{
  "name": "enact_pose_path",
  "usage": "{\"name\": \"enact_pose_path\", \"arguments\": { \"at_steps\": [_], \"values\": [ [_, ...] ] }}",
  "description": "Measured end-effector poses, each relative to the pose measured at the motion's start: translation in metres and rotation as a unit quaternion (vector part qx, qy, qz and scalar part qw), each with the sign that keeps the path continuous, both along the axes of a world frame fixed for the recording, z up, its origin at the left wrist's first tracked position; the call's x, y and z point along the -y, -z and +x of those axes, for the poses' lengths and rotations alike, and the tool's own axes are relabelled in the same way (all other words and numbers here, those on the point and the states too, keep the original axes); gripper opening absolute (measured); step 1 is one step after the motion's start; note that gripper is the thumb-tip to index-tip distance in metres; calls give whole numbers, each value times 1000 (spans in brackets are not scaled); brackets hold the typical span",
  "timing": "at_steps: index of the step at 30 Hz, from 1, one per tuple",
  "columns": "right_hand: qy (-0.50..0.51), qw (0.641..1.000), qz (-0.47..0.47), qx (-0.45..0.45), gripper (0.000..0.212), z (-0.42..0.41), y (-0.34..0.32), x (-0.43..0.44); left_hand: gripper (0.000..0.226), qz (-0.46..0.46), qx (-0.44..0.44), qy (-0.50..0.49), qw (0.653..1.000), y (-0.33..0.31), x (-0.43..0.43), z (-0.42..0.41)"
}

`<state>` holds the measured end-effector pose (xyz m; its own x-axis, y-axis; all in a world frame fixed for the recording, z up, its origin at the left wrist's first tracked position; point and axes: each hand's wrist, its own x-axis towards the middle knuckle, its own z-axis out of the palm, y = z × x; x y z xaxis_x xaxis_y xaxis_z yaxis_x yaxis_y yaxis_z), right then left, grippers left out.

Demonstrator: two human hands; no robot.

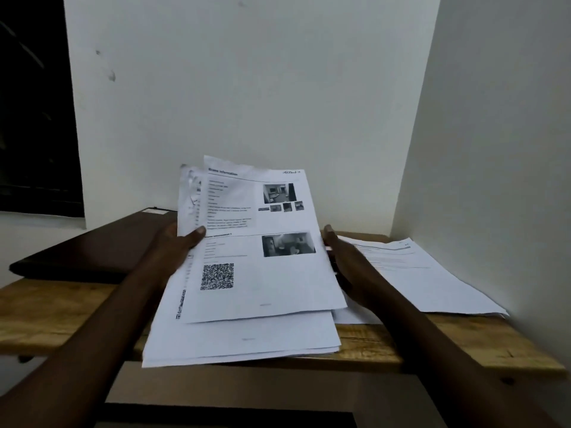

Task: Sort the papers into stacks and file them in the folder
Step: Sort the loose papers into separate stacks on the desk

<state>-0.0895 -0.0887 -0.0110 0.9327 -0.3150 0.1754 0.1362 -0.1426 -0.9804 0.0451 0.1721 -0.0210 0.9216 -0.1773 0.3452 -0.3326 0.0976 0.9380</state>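
A wooden table [61,310] runs under the left hand [176,245] and the right hand [349,264]. Beyond them rises a white wall [247,88], with dark marks [112,76] up and left of the left hand. A side wall [494,149] closes the corner past the right hand. A dark window [34,118] lies far left. The light is dim.

Office-like corner: wooden desk [61,313], printed papers [262,273].

My left hand [173,245] gripping sheaf [262,288], thumb on top; right hand [349,267] flat against its edge. Second stack [417,273] on desk [61,310].
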Motion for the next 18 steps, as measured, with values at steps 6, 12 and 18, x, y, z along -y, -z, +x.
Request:
{"name": "enact_pose_path", "arguments": {
  "at_steps": [6,12,18],
  "values": [
    [62,990,-108,68,15,15,9,-8,23,-3,14,-24,1000,2,-4,-8],
    [136,976,-168,22,41,15,21,1,17,22,23,-24,999,1,-4,-16],
    [147,970,-191,15,48,15,24,9,28,39,24,-44,998,3,-4,-19]
  ]
}}
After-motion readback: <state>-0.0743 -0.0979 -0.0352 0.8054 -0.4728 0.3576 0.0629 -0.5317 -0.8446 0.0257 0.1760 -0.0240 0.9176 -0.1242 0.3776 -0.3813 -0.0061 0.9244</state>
